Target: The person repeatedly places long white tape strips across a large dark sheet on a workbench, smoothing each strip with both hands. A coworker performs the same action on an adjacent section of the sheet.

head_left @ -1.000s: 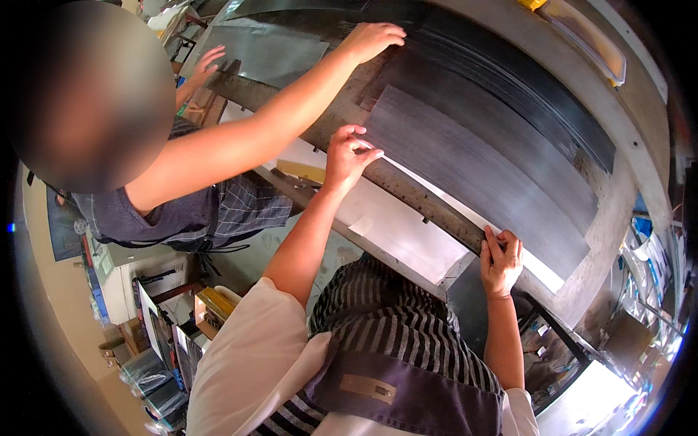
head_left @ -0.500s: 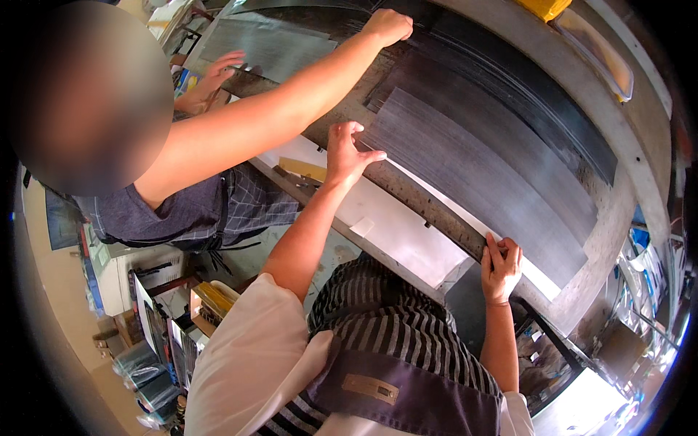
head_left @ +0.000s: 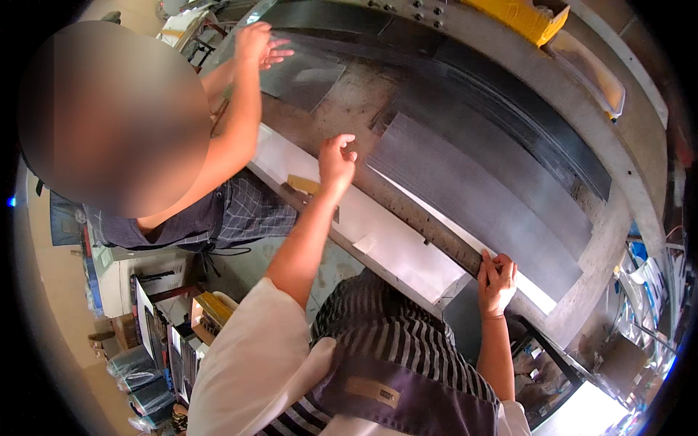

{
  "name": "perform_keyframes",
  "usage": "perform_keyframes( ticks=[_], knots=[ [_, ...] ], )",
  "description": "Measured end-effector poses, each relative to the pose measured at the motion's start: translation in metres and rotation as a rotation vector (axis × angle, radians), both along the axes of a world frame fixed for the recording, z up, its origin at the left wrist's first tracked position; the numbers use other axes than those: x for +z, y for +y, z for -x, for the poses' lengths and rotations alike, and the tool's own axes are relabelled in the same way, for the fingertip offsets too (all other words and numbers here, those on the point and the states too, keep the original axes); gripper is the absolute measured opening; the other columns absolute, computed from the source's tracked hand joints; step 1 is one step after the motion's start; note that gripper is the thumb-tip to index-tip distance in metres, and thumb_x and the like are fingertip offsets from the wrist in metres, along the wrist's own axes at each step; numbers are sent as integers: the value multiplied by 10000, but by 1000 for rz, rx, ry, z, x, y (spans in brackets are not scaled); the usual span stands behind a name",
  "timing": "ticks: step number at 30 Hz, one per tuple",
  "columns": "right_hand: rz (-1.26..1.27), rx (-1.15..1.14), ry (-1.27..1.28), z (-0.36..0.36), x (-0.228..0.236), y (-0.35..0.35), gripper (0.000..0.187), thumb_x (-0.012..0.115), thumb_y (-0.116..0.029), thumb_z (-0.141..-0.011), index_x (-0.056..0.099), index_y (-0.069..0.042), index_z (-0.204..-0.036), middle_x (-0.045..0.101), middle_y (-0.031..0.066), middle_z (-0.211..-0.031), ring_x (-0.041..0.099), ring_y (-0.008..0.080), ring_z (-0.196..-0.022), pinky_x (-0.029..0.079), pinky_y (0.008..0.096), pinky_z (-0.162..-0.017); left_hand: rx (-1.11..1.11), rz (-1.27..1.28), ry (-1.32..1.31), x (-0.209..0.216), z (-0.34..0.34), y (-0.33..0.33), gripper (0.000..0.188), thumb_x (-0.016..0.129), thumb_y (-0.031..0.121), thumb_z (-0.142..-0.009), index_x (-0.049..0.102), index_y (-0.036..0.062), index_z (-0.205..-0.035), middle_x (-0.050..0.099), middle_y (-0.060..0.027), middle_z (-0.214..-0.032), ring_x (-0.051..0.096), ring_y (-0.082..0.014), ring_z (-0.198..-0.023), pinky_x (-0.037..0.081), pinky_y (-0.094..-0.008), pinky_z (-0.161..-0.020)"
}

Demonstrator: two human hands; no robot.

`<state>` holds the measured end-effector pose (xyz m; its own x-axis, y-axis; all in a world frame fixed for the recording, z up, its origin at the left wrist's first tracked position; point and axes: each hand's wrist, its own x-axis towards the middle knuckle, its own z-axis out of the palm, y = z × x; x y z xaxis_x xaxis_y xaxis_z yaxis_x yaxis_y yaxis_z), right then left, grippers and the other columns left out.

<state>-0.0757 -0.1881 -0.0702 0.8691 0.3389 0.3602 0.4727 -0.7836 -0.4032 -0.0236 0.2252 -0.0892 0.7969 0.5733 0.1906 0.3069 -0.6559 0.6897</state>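
A dark grey, finely lined sheet lies slantwise on the worktable, with a white strip showing along its near edge. At the near right part of that edge, my right hand is closed, its fingertips pinching the white-edged border. My left hand hovers off the sheet's left end, thumb and forefinger apart and nothing between them. Beyond lies another dark sheet, partly covered by the first. At the left, a co-worker's hand is over a grey, shiny sheet.
Dark curved strips run along the table's far side. A yellow box and a clear plastic tray stand on the far ledge. White boards lie on a shelf below the near edge. The co-worker stands close on my left.
My left hand has come away from the sheet's left corner, slightly leftward. The co-worker's outstretched arm has drawn back to the left. My right hand stays at the near edge.
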Motion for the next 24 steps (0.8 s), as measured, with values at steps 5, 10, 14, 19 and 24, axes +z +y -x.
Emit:
perform_keyframes(
  ticks=[5, 10, 14, 19, 24],
  knots=[
    [-10, -14, 14, 0, -1, -3, 299, 690, -63, -753, 721, -161, -1035, 528, 55, -890, 547, 241, -766, 474, 378, -686, -634, -379, -184, 46, -31, -138, 400, 634, 217, -875, 509, 84, -1231, 488, -120, -1210, 535, -260, -1071, 439, -420, -926],
    [-129, 29, 163, -1, 5, -9, 271, 682, -45, -765, 713, -102, -1028, 557, 74, -906, 577, 249, -805, 488, 373, -704, -828, -466, -26, 12, -35, -145, 573, 549, 391, -919, 377, 74, -1364, 351, -156, -1370, 379, -334, -1270, 333, -475, -1035],
    [-364, -288, 235, -8, -15, -95, 201, 584, -70, -894, 666, -19, -1071, 624, 134, -928, 614, 246, -798, 500, 326, -674, -838, -517, 12, 21, -35, -145, 592, 550, 399, -919, 370, 52, -1364, 336, -164, -1386, 361, -330, -1284, 315, -476, -1044],
    [-250, -563, 186, -10, -19, -150, 174, 542, -89, -923, 625, 5, -1044, 654, 153, -935, 639, 284, -831, 505, 339, -739, -853, -403, 37, 30, -41, -151, 562, 612, 356, -875, 444, 30, -1301, 372, -160, -1366, 396, -334, -1250, 321, -485, -1026],
    [-387, -585, 218, -12, -15, -152, 174, 541, -117, -928, 635, 10, -1002, 633, 105, -808, 597, 197, -729, 483, 292, -700, -809, -288, -13, 27, -38, -144, 524, 626, 306, -855, 470, 36, -1277, 426, -139, -1348, 419, -326, -1240, 327, -437, -1040]
  ],
)
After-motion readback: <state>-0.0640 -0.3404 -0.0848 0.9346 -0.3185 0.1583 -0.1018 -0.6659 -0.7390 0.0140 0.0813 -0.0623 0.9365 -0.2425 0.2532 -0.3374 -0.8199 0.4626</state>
